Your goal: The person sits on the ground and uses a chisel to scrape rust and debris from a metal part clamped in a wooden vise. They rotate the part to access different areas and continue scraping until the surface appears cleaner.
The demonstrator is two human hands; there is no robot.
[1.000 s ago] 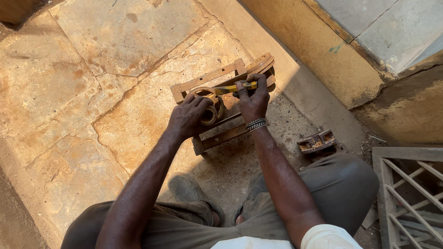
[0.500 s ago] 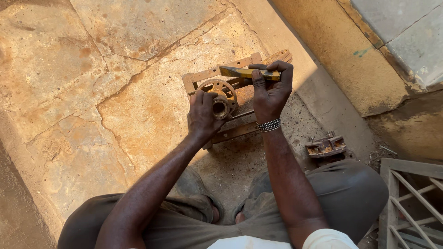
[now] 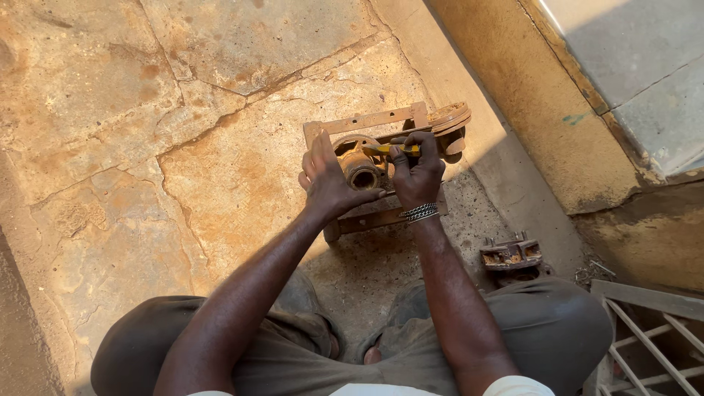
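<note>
Left hand [image 3: 328, 180] is resting flat, fingers spread open, on the rusty metal frame assembly [image 3: 381, 169] lying on the stone floor [image 3: 147, 147]. Right hand [image 3: 416, 174] is gripping a yellow-handled tool [image 3: 389, 149], fingers curled closed.

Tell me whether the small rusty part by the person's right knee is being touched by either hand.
No: the small rusty part lies alone on the ground, while the left hand and right hand are both up at the rusty frame assembly.

Our arms are bare from the wrists to above the elbows. Just behind our right hand [image 3: 416, 174] sits a silver-grey metal chain bracelet [image 3: 419, 213], several links wide. Our left hand [image 3: 328, 180] wears nothing. Further back come dusty olive-grey trousers [image 3: 543, 330] and a white shirt hem [image 3: 367, 389].
</note>
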